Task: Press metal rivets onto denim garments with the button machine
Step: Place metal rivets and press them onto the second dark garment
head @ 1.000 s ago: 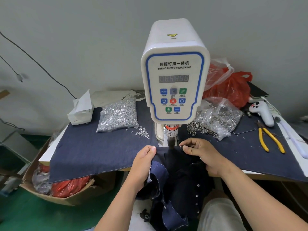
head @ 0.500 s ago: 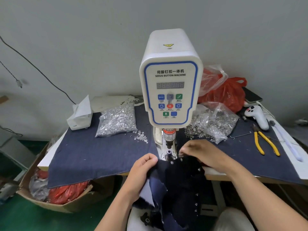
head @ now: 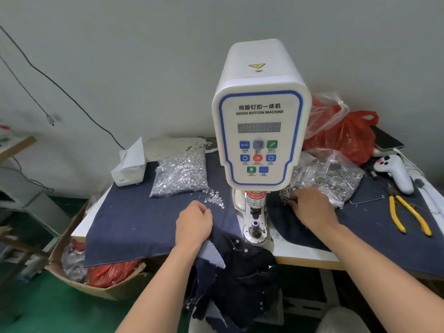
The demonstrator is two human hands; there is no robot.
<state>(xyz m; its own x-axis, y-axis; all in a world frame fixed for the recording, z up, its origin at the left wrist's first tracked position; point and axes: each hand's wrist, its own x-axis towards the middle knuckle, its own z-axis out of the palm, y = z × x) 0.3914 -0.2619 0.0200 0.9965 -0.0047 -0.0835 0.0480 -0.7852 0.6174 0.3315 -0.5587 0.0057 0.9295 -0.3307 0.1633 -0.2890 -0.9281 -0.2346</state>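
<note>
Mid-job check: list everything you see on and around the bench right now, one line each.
button machine: 1, white with blue trim, centre of table
garment: 1, dark denim, hanging off the front edge under the left hand
denim cover: 1, blue, spread over the table
left rivet bag: 1, clear, silver parts, left of machine
loose rivets: small pile, silver, beside that bag
right rivet bag: 1, clear, dark metal parts, right of machine
tissue box: 1, white, back left
red bag: 1, back right
controller: 1, white, far right
pliers: 1, yellow handles, right
cardboard box: 1, brown, on floor, left
left hand: holds garment
right hand: at right bag's spilled parts
</note>
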